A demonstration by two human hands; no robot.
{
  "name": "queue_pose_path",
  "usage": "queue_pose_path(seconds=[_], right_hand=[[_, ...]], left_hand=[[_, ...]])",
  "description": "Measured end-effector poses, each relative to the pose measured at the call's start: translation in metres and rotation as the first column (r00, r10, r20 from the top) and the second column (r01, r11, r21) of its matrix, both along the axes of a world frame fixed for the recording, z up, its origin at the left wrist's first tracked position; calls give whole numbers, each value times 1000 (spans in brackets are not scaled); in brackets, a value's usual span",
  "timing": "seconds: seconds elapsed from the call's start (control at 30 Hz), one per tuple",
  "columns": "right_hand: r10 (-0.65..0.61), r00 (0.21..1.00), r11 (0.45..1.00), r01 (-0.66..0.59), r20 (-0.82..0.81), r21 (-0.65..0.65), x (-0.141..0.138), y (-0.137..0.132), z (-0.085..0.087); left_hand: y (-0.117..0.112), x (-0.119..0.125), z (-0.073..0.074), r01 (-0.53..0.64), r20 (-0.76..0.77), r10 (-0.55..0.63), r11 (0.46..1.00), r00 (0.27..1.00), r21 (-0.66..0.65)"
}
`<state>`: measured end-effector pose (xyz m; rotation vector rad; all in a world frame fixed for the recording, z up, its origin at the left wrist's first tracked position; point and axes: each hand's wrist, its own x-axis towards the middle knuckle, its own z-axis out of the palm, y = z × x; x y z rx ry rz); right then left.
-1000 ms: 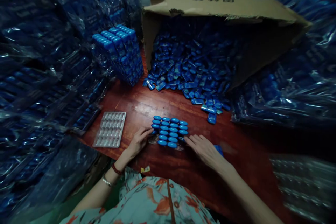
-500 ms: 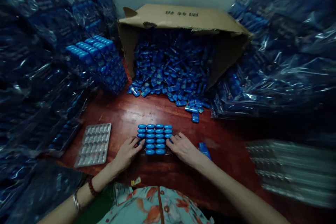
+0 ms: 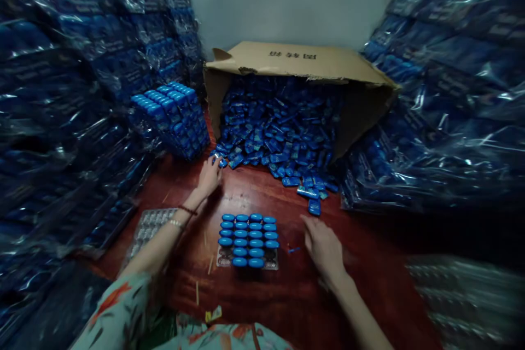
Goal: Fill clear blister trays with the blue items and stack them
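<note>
A clear blister tray (image 3: pixel 249 240) lies on the red wooden table (image 3: pixel 287 295) in front of me, most of its pockets filled with small blue packets. My left hand (image 3: pixel 210 175) is stretched forward to the edge of the heap of loose blue packets (image 3: pixel 279 136), its fingers closing on one. My right hand (image 3: pixel 322 246) hovers to the right of the tray, fingers loosely bent and apart, holding nothing I can see. A single blue packet (image 3: pixel 314 206) lies just ahead of it.
A cardboard box (image 3: pixel 303 63) on its side spills the packets onto the table. A stack of filled trays (image 3: pixel 172 115) stands at back left. An unfilled tray (image 3: pixel 150 227) lies at left. Plastic-wrapped blue bundles (image 3: pixel 447 104) wall both sides.
Both hands have left the tray's sides. My left hand has reached forward to the packet heap and my right has drawn off to the right. The view has tilted up.
</note>
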<state>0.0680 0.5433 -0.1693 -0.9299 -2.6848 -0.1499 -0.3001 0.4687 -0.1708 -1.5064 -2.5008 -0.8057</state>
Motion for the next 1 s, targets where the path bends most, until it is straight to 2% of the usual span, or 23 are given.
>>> queue_pose_path(seconds=[0.07, 0.13, 0.2, 0.27, 0.37, 0.43, 0.5, 0.57, 0.6, 0.63, 0.67, 0.73, 0.8, 0.87, 0.93, 1.0], right_hand=[[-142, 988, 989, 145, 67, -32, 2, 32, -5], [-154, 981, 985, 162, 116, -66, 0, 56, -10], [-111, 986, 989, 121, 125, -80, -3, 68, -14], [-82, 990, 992, 92, 113, -89, -6, 67, -17], [-44, 999, 980, 46, 14, -193, -3, 47, -19], [-52, 989, 943, 4, -136, -332, 5, 26, -20], [-127, 955, 863, -26, -267, -504, 18, 2, -21], [-218, 926, 743, -47, -308, -667, 30, -23, -19], [-239, 920, 688, -65, -310, -723, 35, -34, -17], [-238, 918, 655, -88, -316, -750, 38, -44, -14], [-214, 919, 653, -118, -332, -748, 39, -53, -11], [-109, 916, 716, -198, -387, -669, 35, -65, -4], [25, 912, 789, -270, -410, -552, 27, -70, -1], [163, 924, 833, -317, -347, -453, 17, -70, 0], [293, 933, 866, -352, -209, -356, 11, -66, -3], [418, 906, 868, -420, -68, -266, 9, -60, -6]], left_hand=[[28, -16, -3, 18, -81, -32, 987, 996, -160], [44, -18, -9, 46, -91, -68, 974, 994, -224], [44, -12, -15, 74, -76, -93, 972, 993, -225], [31, -2, -22, 108, -65, -127, 966, 990, -233], [-12, 10, -32, 154, -46, -170, 959, 984, -237], [-51, 17, -36, 184, -13, -188, 971, 982, -155], [-95, 28, -35, 223, 59, -221, 974, 973, -28], [-137, 45, -29, 220, 154, -229, 973, 961, 71], [-156, 56, -24, 179, 205, -196, 979, 959, 101], [-172, 68, -19, 103, 256, -132, 987, 958, 123], [-186, 81, -14, -5, 308, -38, 991, 951, 136], [-205, 109, -6, -201, 378, 128, 967, 917, 158], [-210, 135, -5, -287, 392, 187, 934, 901, 215], [-205, 155, -10, -253, 361, 143, 926, 922, 279], [-196, 167, -18, -174, 333, 69, 939, 940, 297], [-188, 171, -26, -119, 318, 18, 946, 948, 301]])
